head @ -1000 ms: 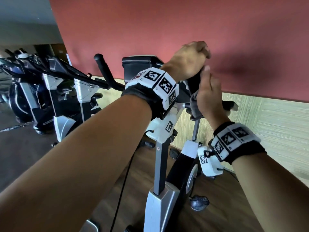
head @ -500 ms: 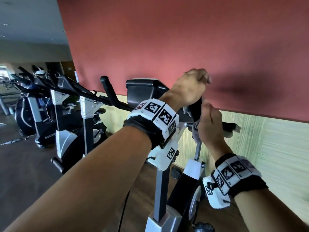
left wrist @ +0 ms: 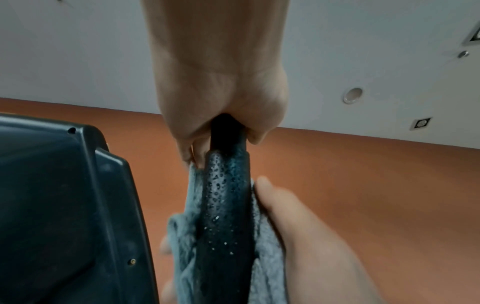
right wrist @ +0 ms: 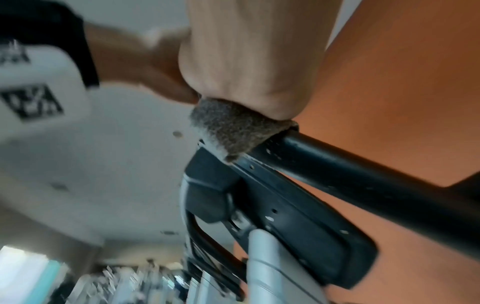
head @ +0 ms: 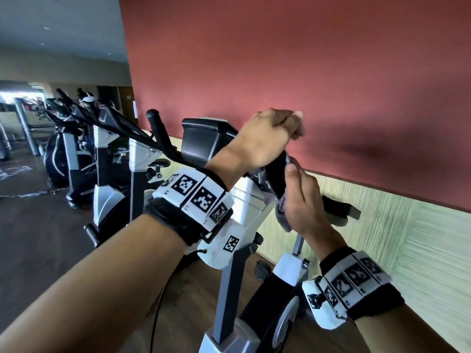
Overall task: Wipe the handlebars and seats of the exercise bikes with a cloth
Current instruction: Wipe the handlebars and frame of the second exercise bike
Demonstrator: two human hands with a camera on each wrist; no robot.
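Observation:
The nearest exercise bike's black right handlebar rises beside its console. My left hand grips the top end of that bar, fingers curled round it. Just below, my right hand holds a grey cloth wrapped round the same bar. In the left wrist view the left hand is closed over the tip of the handlebar, which shows water droplets, with the cloth and right hand below. The right wrist view shows the right hand squeezing the cloth on the bar. No seat is in view.
The bike's left handlebar sticks up to the left of the console. A row of other exercise bikes runs off to the far left. A red wall with a pale lower panel stands close behind. Dark wooden floor lies below.
My right hand with the cloth has slid a little down the handlebar, baring a stretch of bar under the left hand. The left hand has kept its grip at the top.

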